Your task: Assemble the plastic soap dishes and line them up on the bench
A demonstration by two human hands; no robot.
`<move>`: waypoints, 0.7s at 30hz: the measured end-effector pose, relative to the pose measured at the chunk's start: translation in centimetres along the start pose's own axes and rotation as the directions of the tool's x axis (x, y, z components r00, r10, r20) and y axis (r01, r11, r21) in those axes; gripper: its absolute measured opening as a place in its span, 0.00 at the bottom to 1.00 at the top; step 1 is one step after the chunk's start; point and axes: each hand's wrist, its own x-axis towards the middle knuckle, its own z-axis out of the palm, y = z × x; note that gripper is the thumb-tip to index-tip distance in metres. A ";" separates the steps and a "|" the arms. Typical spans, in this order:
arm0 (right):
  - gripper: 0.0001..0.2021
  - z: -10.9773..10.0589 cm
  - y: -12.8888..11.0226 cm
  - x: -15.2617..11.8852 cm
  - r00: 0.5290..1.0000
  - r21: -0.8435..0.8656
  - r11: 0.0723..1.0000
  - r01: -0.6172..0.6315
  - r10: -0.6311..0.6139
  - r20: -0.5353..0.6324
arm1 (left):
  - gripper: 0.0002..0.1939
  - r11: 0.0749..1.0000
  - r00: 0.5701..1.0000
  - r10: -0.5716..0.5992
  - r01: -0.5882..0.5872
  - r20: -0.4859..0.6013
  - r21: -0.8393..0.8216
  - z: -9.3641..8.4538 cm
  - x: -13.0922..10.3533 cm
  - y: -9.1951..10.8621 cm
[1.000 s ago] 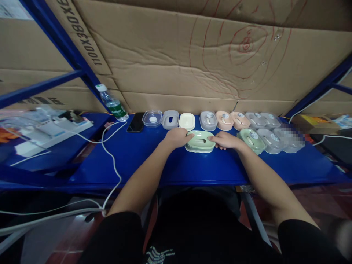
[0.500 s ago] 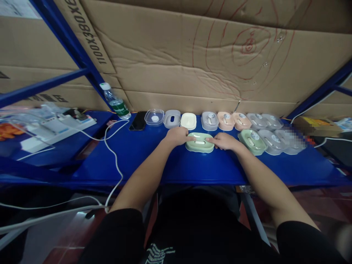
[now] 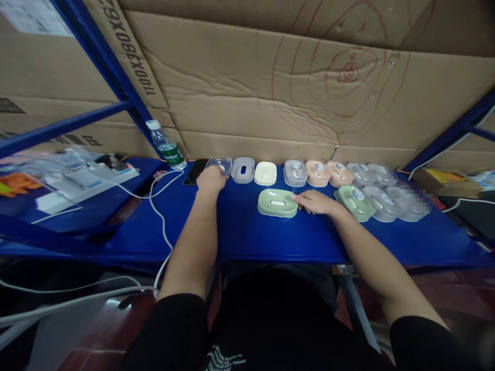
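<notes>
My left hand [image 3: 212, 179] is at the near rim of a clear plastic lid [image 3: 225, 164] with a round white sticker. Its fingers are bent down over that rim and partly hidden. My right hand [image 3: 314, 202] grips the right end of a light green oval box [image 3: 274, 202], thumb on top and fingers at the side. The box lies on the blue table and has a white bar in its slotted top. Between my hands, farther back, sit a grey slotted cover [image 3: 243, 170] and a cream tray [image 3: 265, 173].
Grey and peach lidded boxes [image 3: 317, 173] line the back right, with a green lidded box [image 3: 353, 201] in front. A phone [image 3: 193, 172], a water bottle [image 3: 169, 149] and a white cable [image 3: 162, 219] are at left. A cardboard wall [image 3: 232, 77] closes the back.
My left hand has let go of the green box and moved left to the clear lid. My right hand still holds the green box's right end.
</notes>
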 end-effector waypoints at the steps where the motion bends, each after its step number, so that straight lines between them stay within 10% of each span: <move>1: 0.39 0.0 -0.1 0.0 1.000 0.005 1.000 -0.001 0.001 -0.003 | 0.11 1.000 1.000 -0.003 0.003 0.002 -0.009 0.0 0.0 0.0; 13: 0.36 0.0 0.1 -0.1 1.000 0.034 0.999 0.019 -0.019 -0.016 | 0.06 0.999 1.000 -0.003 0.002 -0.023 -0.049 0.0 0.3 -0.2; 21: 0.33 -0.4 -0.4 -0.6 0.999 0.002 0.999 0.041 -0.040 -0.025 | 0.06 0.957 0.966 0.024 -0.096 -0.257 -0.272 -0.7 -0.3 0.5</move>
